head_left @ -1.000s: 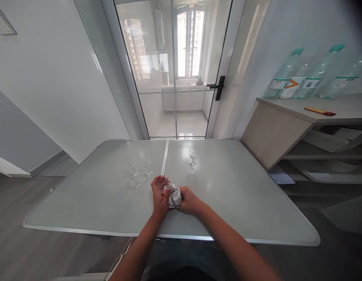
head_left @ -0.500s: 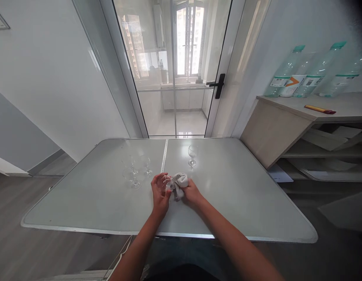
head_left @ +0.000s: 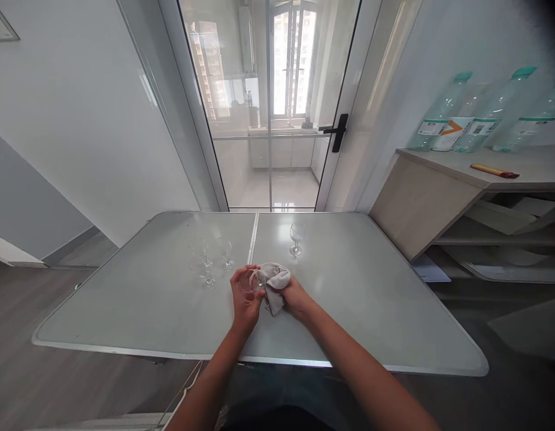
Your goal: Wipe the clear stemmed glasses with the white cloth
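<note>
My left hand [head_left: 245, 299] is closed around the bowl of a clear wine glass [head_left: 250, 281], tilted on its side above the table. A whitish cloth [head_left: 276, 281] is bunched in my right hand [head_left: 296, 294] and pressed against the stem end of that glass, hiding its foot. Beyond my hands another wine glass [head_left: 296, 238] stands upright on the table. Left of my hands, several more clear glasses stand close together, among them a stemmed glass [head_left: 209, 276] at the front and one [head_left: 228, 257] nearer the middle.
The pale table [head_left: 138, 299] has a metal rim and a seam across it. A glass door [head_left: 295, 173] with a black handle [head_left: 337, 133] rises behind. At right a wooden shelf [head_left: 434, 197] bears plastic bottles [head_left: 477, 129] and a yellow-red packet [head_left: 493, 172].
The cloth has shifted round the glass's stem end and now hangs lower and wider. Both hands stay in nearly the same place, still holding glass and cloth.
</note>
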Motion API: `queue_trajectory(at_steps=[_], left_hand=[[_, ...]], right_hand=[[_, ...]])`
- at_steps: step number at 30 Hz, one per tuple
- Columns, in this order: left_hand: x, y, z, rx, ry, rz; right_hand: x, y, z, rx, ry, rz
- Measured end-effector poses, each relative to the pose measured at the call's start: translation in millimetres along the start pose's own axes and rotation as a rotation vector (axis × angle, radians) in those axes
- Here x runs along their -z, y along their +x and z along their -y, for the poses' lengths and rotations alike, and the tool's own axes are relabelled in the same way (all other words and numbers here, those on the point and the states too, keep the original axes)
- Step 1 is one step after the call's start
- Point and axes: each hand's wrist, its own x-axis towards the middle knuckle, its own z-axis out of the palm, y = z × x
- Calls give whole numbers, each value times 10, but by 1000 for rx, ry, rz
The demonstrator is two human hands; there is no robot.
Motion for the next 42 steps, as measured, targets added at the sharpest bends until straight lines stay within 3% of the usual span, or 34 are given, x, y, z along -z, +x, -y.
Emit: queue_trajectory(at_steps=[6,13,19,25,29,33,35,39,40,42], left_hand=[[-27,-12,-8,12,-5,19],[-34,-11,-26,2,2,61],[-26,6,-12,-2,1,33],[-29,-10,-23,15,12,86],[-11,4,-15,-6,35,29],[17,43,-15,-39,90,-136],[21,49,-21,-42,104,-166],[6,38,-40,-22,107,-148],[1,36,-46,-23,105,-148],[-6,34,-57,-25,101,-151]], right_hand=[[138,35,-17,37,-132,-151],[79,49,-44,7,-173,-52],[227,56,-66,38,-275,-171],[142,62,-43,53,-312,-52],[214,104,-40,87,-428,-81],[326,38,104,148,-561,-187],[348,-63,253,180,-664,-89],[379,-306,626,236,-980,309],[398,-351,715,239,-1053,330],[451,-410,865,248,-1175,248]])
